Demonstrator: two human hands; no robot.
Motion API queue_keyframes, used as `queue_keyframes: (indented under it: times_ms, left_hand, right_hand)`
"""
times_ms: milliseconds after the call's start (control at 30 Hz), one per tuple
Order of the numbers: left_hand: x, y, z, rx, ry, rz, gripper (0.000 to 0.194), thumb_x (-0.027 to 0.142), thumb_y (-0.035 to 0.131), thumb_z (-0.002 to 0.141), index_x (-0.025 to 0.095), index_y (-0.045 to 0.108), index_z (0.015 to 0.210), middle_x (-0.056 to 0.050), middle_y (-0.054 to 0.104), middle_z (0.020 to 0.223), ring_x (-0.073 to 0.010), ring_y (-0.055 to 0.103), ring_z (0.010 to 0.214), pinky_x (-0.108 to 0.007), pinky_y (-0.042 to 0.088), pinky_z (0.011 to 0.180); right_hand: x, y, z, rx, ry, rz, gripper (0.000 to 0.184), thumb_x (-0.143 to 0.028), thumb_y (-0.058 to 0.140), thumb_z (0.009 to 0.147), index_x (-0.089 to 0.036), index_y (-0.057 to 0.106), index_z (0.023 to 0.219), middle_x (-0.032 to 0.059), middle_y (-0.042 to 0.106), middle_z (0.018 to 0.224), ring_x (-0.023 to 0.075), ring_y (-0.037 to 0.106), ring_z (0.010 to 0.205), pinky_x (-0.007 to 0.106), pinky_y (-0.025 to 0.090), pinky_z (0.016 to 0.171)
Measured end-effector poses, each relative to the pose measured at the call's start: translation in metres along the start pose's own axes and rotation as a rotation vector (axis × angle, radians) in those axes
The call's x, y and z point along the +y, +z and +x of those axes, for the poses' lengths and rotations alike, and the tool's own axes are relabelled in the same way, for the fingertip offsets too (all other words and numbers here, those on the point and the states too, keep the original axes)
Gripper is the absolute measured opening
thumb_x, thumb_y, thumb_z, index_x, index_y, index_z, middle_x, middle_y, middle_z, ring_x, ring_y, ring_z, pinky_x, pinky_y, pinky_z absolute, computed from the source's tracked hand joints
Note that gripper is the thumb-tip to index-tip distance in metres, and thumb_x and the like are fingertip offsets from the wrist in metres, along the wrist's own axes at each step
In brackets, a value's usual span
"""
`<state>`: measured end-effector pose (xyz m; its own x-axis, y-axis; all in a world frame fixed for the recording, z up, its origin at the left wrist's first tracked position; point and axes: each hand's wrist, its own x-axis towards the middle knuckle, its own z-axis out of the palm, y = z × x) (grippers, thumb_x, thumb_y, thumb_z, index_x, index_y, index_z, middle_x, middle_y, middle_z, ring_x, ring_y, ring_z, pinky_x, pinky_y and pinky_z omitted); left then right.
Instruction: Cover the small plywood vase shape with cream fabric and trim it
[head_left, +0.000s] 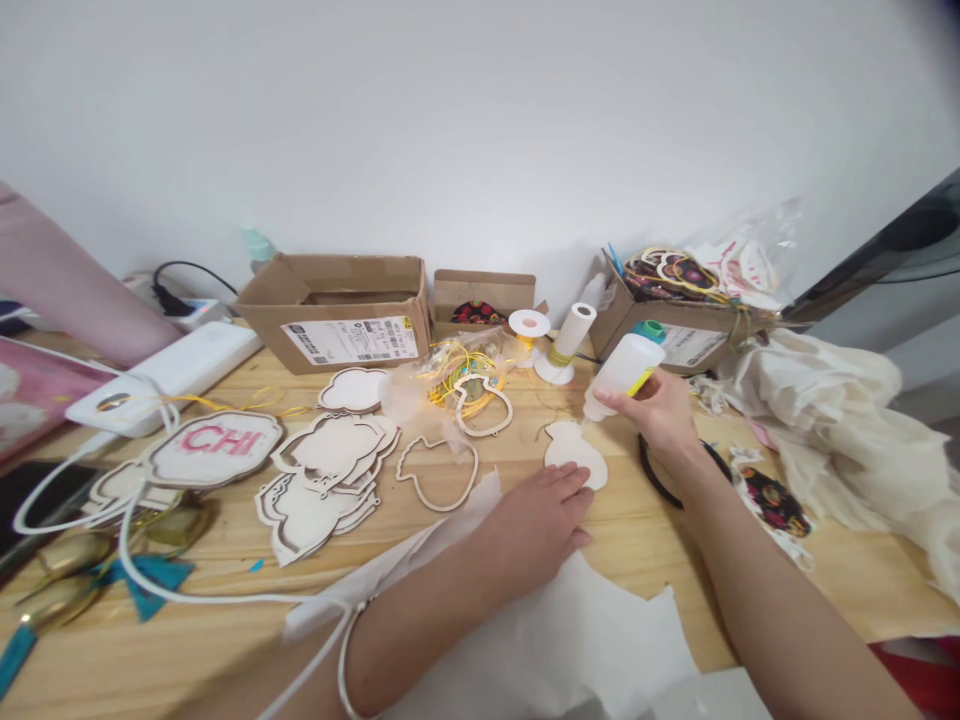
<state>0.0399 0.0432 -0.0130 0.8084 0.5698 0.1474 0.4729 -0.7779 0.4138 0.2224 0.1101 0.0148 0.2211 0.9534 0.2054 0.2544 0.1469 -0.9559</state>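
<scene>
The right hand [660, 412] is clasped round the white bottle [624, 366], tilted nozzle-down by the far, narrow end of the gourd-shaped piece [571, 447] on the counter [517, 455] — the left hand [551, 515], flat and ungripping, rests across its near end

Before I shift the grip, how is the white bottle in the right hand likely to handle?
The white bottle will probably give when squeezed, as its wall looks like cloudy plastic. Its smooth, rounded side may let it twist in the right hand. Tilted nozzle-down, it could drip onto the white gourd-shaped piece just below.
</scene>
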Motion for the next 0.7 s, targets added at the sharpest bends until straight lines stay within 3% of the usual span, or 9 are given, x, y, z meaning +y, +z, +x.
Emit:
queue_keyframes:
  times_ms: [233,367,700]
  left_hand:
    - [-0.002,0.013,0.0,0.08,0.05,0.18,0.039,0.03,0.039,0.085,0.008,0.046,0.116,-0.013,0.043,0.129,-0.0202,0.035,0.121,-0.031,0.025,0.102]
    - [0.006,0.023,-0.003,0.129,0.081,0.315,0.04,0.028,0.035,0.086,0.005,0.044,0.117,-0.015,0.042,0.13,-0.0235,0.032,0.123,-0.034,0.021,0.103]
    - [0.014,0.021,-0.003,0.079,0.039,0.253,0.044,0.034,0.037,0.085,0.005,0.044,0.117,-0.015,0.042,0.13,-0.0211,0.036,0.121,-0.031,0.028,0.1]
  right_hand:
    - [-0.008,0.007,-0.005,0.001,-0.019,0.078,0.029,-0.03,0.077,0.046,-0.018,0.061,0.067,0.0033,0.069,0.069,0.0203,0.063,0.061,0.032,0.052,0.058]
    - [-0.011,0.016,-0.011,-0.106,-0.01,0.116,0.028,-0.03,0.076,0.047,-0.017,0.063,0.069,0.0039,0.07,0.071,0.0212,0.064,0.065,0.033,0.053,0.061]
    - [-0.01,0.018,-0.013,-0.203,-0.025,0.115,0.032,-0.031,0.075,0.049,-0.016,0.064,0.075,0.0056,0.069,0.078,0.0211,0.064,0.07,0.033,0.052,0.067]
